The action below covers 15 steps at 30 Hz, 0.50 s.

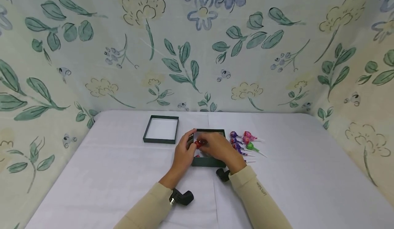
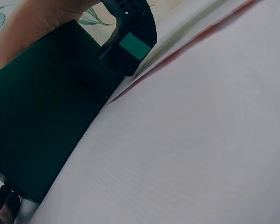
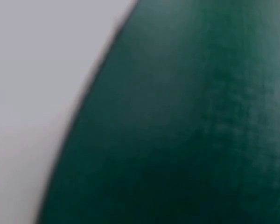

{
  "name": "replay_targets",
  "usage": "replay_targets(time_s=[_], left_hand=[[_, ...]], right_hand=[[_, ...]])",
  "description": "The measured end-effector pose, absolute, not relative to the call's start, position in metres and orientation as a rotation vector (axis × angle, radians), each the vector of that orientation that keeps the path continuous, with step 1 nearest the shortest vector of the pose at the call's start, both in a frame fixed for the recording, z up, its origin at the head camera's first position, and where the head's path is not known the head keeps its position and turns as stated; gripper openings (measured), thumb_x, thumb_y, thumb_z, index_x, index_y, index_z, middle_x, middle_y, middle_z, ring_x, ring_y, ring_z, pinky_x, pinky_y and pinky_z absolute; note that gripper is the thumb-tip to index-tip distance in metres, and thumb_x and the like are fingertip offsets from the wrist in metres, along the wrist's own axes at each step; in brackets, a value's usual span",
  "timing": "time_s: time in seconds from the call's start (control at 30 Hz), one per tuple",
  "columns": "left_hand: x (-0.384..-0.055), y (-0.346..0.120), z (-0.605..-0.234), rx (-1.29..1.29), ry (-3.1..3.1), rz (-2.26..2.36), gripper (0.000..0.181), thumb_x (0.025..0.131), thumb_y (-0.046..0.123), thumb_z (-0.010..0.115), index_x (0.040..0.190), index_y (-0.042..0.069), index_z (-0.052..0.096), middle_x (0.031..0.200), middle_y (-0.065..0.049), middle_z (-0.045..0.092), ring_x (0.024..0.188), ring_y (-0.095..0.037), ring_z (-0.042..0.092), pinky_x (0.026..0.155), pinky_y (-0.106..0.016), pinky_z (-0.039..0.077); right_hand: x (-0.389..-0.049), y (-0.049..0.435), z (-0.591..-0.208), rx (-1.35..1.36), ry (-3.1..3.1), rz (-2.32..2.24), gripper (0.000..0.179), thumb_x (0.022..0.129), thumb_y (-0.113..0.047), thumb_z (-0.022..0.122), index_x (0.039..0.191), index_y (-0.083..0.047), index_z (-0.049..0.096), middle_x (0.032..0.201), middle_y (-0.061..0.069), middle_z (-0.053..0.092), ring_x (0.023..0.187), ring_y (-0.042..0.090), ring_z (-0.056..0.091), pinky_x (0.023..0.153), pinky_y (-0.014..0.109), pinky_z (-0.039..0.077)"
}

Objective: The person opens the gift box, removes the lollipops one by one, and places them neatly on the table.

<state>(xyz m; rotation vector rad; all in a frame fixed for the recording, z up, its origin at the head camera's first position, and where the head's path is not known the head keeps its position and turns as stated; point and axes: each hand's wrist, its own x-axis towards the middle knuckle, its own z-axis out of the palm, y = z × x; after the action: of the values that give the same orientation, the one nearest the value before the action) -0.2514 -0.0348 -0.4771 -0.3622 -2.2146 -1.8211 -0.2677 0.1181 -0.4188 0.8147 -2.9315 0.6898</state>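
Observation:
An open dark green box (image 1: 209,162) stands on the white cloth. The left hand (image 1: 183,153) holds its left side, fingers along the wall and thumb at the inner edge, near a red-wrapped lollipop (image 1: 198,144). Reaching in over the box, the right hand (image 1: 217,147) pinches that lollipop with its fingertips. A second bit of red wrapper (image 1: 197,156) shows low inside; the rest of the interior is mostly covered by the hands. In the left wrist view the box's green wall (image 2: 51,102) hides most of the left hand. Blurred green box wall (image 3: 177,116) fills much of the right wrist view.
Right of the box lie several lollipops: purple ones (image 1: 236,147), pink ones (image 1: 248,135) and a green one (image 1: 251,147), sticks pointing right. The green-rimmed lid (image 1: 159,141) lies at the back left. A flowered cloth (image 1: 184,51) hangs behind the white-covered table (image 1: 107,170).

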Motion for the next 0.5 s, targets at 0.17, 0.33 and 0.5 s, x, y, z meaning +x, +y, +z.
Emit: replay_targets(time_s=[0.17, 0.33, 0.5], left_hand=[[-0.2519, -0.034, -0.4752, -0.371, -2.223, -1.808, 0.051, 0.09, 0.007, 0.046, 0.139, 0.023, 0.051, 0.143, -0.001, 0.046, 0.128, -0.022, 0.048, 0.102, -0.041, 0.044], [-0.2521, -0.0341, -0.4743, -0.346, -2.248, -1.804, 0.052, 0.09, 0.007, 0.045, 0.139, 0.023, 0.051, 0.144, 0.003, 0.045, 0.13, -0.018, 0.044, 0.105, -0.04, 0.041], [-0.25, -0.0352, -0.4735, -0.307, -2.274, -1.808, 0.052, 0.09, 0.008, 0.046, 0.138, 0.028, 0.051, 0.143, 0.006, 0.045, 0.13, -0.016, 0.044, 0.106, -0.039, 0.041]], right_hand=[[-0.2675, 0.1179, -0.4158, 0.807, -2.932, 0.653, 0.027, 0.085, -0.015, 0.073, 0.111, -0.016, 0.069, 0.103, -0.001, 0.07, 0.092, 0.012, 0.065, 0.085, 0.031, 0.054], [-0.267, 0.1173, -0.415, 0.796, -2.944, 0.649, 0.025, 0.085, -0.019, 0.074, 0.109, -0.015, 0.071, 0.1, -0.002, 0.07, 0.09, 0.011, 0.065, 0.083, 0.03, 0.054], [-0.266, 0.1158, -0.4152, 0.792, -2.966, 0.649, 0.025, 0.084, -0.02, 0.074, 0.109, -0.015, 0.071, 0.097, -0.003, 0.07, 0.086, 0.009, 0.063, 0.082, 0.029, 0.054]])
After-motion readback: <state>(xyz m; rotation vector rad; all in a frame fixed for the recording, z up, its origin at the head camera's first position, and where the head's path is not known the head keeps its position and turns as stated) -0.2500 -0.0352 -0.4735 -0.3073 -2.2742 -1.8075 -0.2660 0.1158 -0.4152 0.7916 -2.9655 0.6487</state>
